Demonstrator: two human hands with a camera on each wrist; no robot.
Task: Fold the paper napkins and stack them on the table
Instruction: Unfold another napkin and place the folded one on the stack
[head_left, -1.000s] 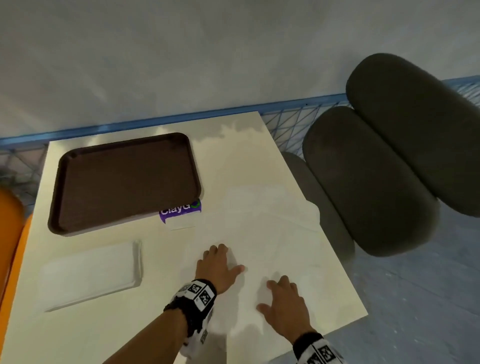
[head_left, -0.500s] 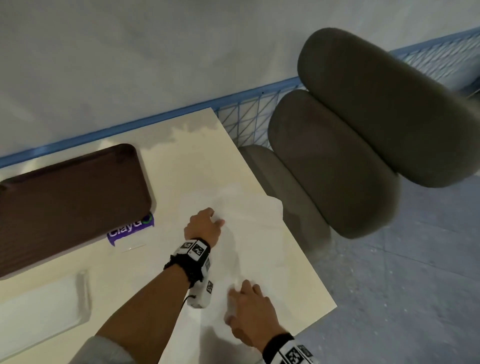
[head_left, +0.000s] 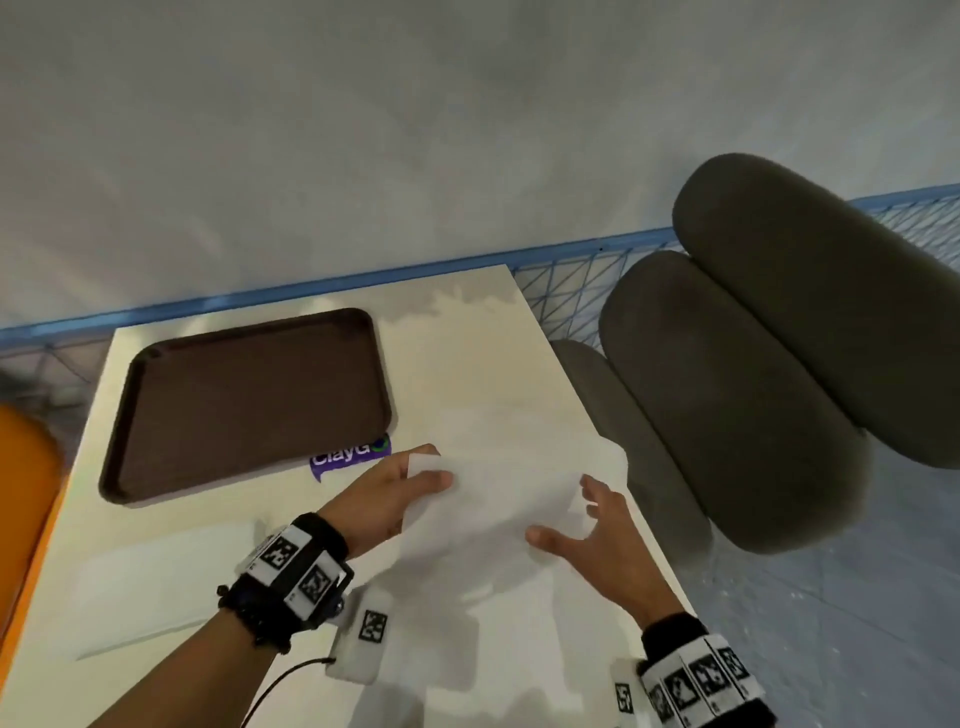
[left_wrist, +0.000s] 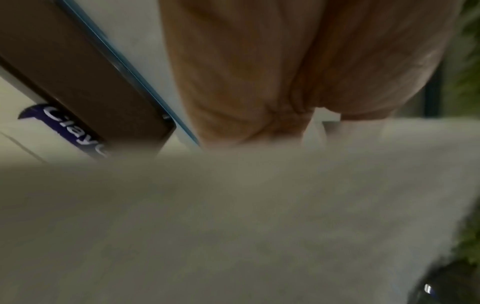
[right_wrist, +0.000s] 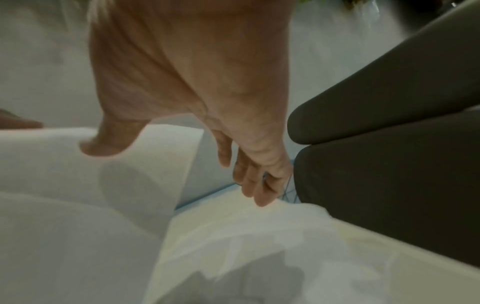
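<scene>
My left hand (head_left: 430, 470) pinches the left corner of a thin white napkin (head_left: 498, 499) and holds the sheet up off the cream table (head_left: 467, 353). The left wrist view shows that corner (left_wrist: 324, 121) sticking out under the palm. At the sheet's right edge my right hand (head_left: 566, 514) hovers with fingers (right_wrist: 253, 185) spread and the thumb (right_wrist: 109, 144) in front of the paper (right_wrist: 103, 174), gripping nothing. More unfolded napkins (right_wrist: 259, 236) lie flat beneath. A folded white stack (head_left: 156, 587) rests at the near left.
A brown tray (head_left: 249, 405) sits at the far left of the table, with a purple sticker (head_left: 350, 457) at its near edge. A grey padded chair (head_left: 727, 389) stands close to the table's right edge. An orange seat (head_left: 26, 493) is at the left.
Both hands lay flat on the napkins a second ago. The left hand then reached to a far corner and has lifted one sheet; the right hand has risen off the table with its fingers spread.
</scene>
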